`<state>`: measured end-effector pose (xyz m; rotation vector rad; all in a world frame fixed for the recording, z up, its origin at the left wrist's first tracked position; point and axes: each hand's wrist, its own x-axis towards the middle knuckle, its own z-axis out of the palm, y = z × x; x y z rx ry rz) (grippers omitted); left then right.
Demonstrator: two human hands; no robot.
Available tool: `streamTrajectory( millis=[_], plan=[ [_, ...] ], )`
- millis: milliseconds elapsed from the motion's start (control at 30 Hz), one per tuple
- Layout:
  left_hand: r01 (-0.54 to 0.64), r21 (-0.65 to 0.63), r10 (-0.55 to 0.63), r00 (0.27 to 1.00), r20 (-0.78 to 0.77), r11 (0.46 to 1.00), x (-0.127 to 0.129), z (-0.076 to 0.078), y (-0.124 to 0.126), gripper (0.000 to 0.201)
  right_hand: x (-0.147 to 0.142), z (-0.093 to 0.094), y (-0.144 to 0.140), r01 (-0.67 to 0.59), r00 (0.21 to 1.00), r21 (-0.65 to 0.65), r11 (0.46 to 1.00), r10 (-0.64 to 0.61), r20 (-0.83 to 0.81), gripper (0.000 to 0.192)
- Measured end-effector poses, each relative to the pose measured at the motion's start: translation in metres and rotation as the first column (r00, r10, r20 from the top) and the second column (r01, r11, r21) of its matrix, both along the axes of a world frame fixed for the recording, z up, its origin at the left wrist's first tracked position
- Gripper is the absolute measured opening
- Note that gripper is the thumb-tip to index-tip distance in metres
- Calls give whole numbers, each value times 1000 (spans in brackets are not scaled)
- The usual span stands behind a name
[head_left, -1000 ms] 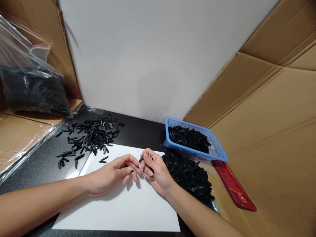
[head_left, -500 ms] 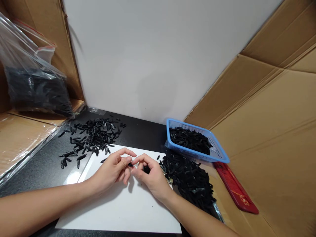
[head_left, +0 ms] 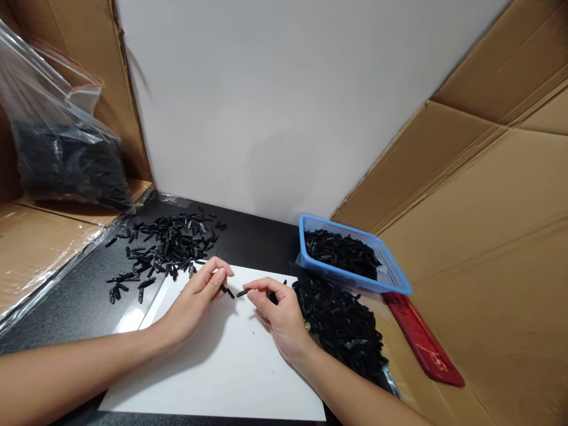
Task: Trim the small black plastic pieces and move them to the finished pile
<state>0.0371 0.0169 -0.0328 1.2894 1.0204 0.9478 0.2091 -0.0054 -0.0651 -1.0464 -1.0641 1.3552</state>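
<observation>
My left hand (head_left: 202,296) is above the white board (head_left: 213,378), thumb and fingers pinched on a small slim black piece (head_left: 229,292) that sticks out toward the right. Facing it, my right hand (head_left: 281,313) pinches another slim black piece (head_left: 242,293) between thumb and forefinger. A narrow gap separates the two pieces. Something dark (head_left: 272,299) shows inside my right hand's curled fingers; its kind is hidden. A small brassy round end (head_left: 307,326) peeks out beside the right wrist. Tiny dark specks dot the board.
Loose black pieces (head_left: 177,239) lie scattered on the dark table at left. A larger heap (head_left: 346,325) is at right, below a blue basket (head_left: 397,269) of such pieces. A clear bag (head_left: 66,160) stands at left, a red flat object (head_left: 426,340) at right. Cardboard walls both sides.
My hands have drawn apart from where their fingertips met; the left moved slightly up and left. A separate black piece now shows at each hand's fingertips.
</observation>
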Motion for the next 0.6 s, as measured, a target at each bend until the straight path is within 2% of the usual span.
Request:
streamTrajectory(
  millis=[167,333,433,600],
  plan=[
    [18,-61,-11,994,112,998,2,-8,2,17,1,1,0,-9,999,-19,1000,8,-45,20],
    [51,-78,-33,975,219,996,5,-6,3,20,1,3,0,-22,994,-34,999,19,-106,19],
    [66,-102,-41,971,235,993,5,-5,2,20,1,5,0,-34,986,-52,998,25,-164,18],
    [108,-213,-50,964,261,971,5,-5,-1,25,0,7,0,-93,968,-89,992,69,-241,16]
  ],
)
